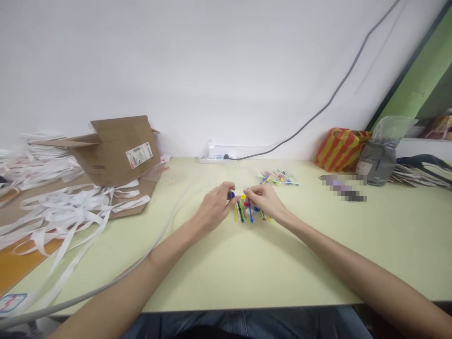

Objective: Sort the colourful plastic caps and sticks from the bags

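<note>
My left hand [213,207] and my right hand [265,200] meet over a small bunch of coloured plastic picks [247,211] on the pale green table [247,263]. The left fingers pinch a blue round-headed piece [231,195]. The right fingers are closed on the tops of several picks, red, yellow, green and blue, whose tips point toward me. A second loose pile of coloured picks [278,178] lies farther back, apart from both hands.
An open cardboard box [116,148] and a heap of white paper strips [60,207] fill the left side. A white power strip [217,155] sits at the wall with a grey cable. At right stand a striped bag [339,148] and a plastic-wrapped container [379,157].
</note>
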A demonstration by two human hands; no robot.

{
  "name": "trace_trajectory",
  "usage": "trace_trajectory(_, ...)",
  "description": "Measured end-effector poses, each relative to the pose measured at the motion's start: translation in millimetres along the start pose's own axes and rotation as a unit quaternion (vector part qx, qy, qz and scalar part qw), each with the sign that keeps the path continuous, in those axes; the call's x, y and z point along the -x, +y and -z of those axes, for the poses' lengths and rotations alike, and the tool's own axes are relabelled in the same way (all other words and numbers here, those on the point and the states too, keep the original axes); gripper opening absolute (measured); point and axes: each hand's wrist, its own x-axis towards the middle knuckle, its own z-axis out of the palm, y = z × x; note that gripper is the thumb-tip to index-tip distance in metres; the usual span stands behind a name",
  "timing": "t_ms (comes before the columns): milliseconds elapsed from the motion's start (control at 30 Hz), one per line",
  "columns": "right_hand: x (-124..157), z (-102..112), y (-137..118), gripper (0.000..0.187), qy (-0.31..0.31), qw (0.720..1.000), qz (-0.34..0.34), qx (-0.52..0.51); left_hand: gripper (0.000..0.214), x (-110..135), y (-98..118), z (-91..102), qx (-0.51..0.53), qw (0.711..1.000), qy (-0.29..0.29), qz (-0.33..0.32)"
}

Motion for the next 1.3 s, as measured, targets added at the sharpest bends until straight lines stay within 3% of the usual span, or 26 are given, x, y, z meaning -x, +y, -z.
trace_trajectory(200,-31,-22,7,0.038,-0.029,0.966,0.049,0.25,0.008,-3,-17,2.2,-0.059,0.998,0.009,-0.009)
trace_trajectory(333,-41,-23,7,0.035,-0.036,0.943,0.033,0.329,0.018,-3,-25,5.5,-0.05,0.999,-0.007,0.001)
trace_trajectory(467,-30,-11,3,0.034,0.005,0.948,0.048,0.313,0.025,-4,-29,4.4,-0.003,1.0,-0.024,-0.007)
trace_trajectory(633,6,11,11,0.036,0.058,0.96,0.1,0.256,0.017,-5,-23,8.4,0.01,0.996,-0.083,-0.018)
trace_trajectory(833,18,26,26,0.038,0.142,0.956,0.136,0.216,0.013,-7,-4,21.2,-0.028,0.979,-0.172,-0.102)
trace_trajectory(1000,14,27,26,0.036,0.121,0.953,0.148,0.237,0.017,-7,2,22.5,0.008,0.964,-0.251,-0.088)
trace_trajectory(1167,15,27,24,0.036,0.108,0.955,0.156,0.228,0.003,-10,-3,20.5,-0.042,0.964,-0.256,-0.061)
trace_trajectory(1300,15,28,23,0.037,0.105,0.958,0.147,0.223,0.017,-13,-6,22.2,-0.074,0.958,-0.27,-0.061)
